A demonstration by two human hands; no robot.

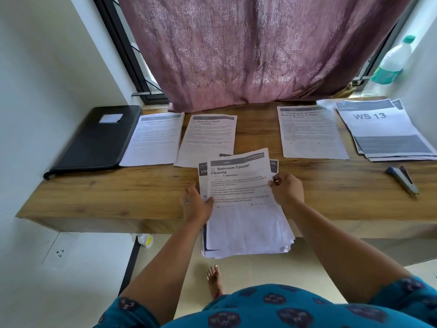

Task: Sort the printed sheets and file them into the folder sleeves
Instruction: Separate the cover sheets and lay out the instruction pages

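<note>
Left hand and right hand grip a sheet stack headed "Bathroom Counter Cleaning"; beyond, "Clean Door Panel" sheet, "WS 13" pile.

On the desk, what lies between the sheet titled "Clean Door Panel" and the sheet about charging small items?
The head view shows only bare wood of the desk between the Clean Door Panel sheet and the charging sheet.

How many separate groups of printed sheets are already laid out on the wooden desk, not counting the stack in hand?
4: "Replace" sheet beside the black folder, "Clean Door Panel" sheet, "Charging Small Items" sheet, "WS 13" pile far right. Depth unclear.
</note>
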